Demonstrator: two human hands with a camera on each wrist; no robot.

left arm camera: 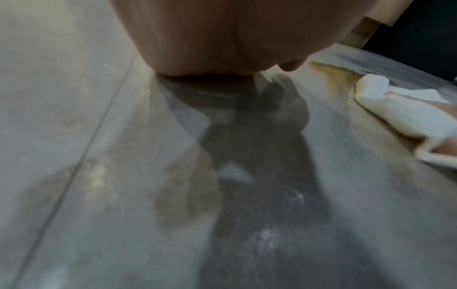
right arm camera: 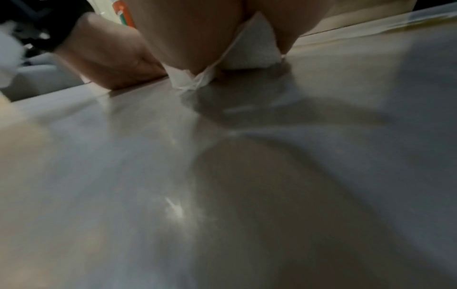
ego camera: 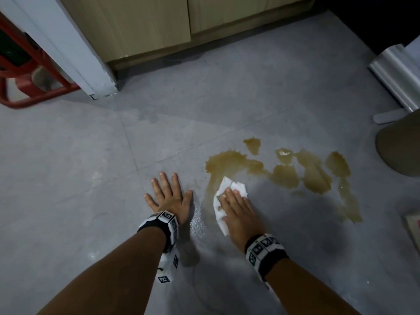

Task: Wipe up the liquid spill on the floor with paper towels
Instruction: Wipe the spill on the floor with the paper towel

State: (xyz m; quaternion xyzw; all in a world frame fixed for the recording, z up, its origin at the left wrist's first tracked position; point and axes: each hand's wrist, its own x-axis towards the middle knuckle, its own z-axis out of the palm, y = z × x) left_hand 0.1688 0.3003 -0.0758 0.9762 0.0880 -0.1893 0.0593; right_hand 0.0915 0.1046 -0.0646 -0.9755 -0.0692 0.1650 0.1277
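Observation:
A brown liquid spill (ego camera: pixel 281 169) spreads in several joined blotches over the grey tiled floor (ego camera: pixel 68 167), right of centre. My right hand (ego camera: pixel 236 205) lies flat on a crumpled white paper towel (ego camera: pixel 227 189) at the spill's near left edge, fingers straight, pressing it down. The towel (left arm camera: pixel 400 115) also shows in the left wrist view, and under the palm as white paper (right arm camera: pixel 249 52) in the right wrist view. My left hand (ego camera: pixel 169 196) rests flat on the bare floor left of the towel, fingers spread, holding nothing.
A wooden cabinet (ego camera: pixel 181 26) runs along the back, with a white door frame (ego camera: pixel 75 53) and a red frame (ego camera: pixel 29 87) at the left. A shiny metal bin (ego camera: pixel 397 76) and a beige round container (ego camera: pixel 402 146) stand at the right. A thin wet film (ego camera: pixel 197 221) glistens between my hands.

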